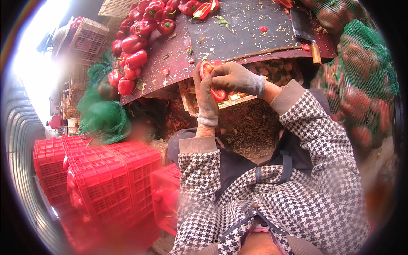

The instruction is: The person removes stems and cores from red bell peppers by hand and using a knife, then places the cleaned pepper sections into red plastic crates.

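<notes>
My left hand [205, 97], in a soiled knit work glove, holds a cut red bell pepper [206, 67] with its open face turned up. The gloved fingers of my right hand [237, 78] are bent against the same pepper, hiding part of it. Just below my hands, another red pepper piece [218, 95] shows over a crate [232, 101] of scraps under the table edge. Past my hands lies a dark board [242, 35] scattered with pale seeds. Whole red bell peppers [135, 44] are heaped on its left.
A cleaver [302, 27] lies at the board's right, its wooden handle [316, 53] jutting over the edge. Green mesh sacks of peppers [363, 86] stand on the right. On the left are stacked red plastic crates [102, 178] and a crumpled green net [105, 122].
</notes>
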Demonstrator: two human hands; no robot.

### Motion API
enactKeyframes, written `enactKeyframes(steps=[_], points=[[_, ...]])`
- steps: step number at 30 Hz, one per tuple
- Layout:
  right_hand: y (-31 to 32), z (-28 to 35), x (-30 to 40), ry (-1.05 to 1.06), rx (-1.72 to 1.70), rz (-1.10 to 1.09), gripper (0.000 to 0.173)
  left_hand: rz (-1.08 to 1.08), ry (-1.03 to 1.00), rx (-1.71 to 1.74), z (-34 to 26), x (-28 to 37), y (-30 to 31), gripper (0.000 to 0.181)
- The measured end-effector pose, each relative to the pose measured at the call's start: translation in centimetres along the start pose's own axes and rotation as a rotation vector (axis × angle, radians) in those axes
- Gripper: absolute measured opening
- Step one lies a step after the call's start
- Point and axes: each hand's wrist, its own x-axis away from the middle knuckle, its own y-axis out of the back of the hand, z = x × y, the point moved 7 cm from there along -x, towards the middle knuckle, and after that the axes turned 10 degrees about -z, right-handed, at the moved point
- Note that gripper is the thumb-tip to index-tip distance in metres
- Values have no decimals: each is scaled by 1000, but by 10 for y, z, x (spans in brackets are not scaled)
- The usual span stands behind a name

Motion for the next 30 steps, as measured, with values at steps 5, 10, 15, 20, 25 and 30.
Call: enactKeyframes(steps=[5,10,15,20,25,30], points=[[5,34,23,-111,-252,17,24,-274,373,356,16,-4,30,37],[62,19,4,94,-47,-362,36,-516,-452,-342,-64,-4,40,53],[43,3,-2,27,-534,-540,65,-51,-1278,-1504,-53,24,-37,69],[43,16,10,-34,-449,-380,87,-131,-1176,-1115,-63,17,-36,57],[-7,2,-9,88,-514,-99,89,-62,-1190,-1457,-36,22,-45,63],[25,9,-5,14,-479,-213,89,-482,-752,-959,-74,4,21,56]])
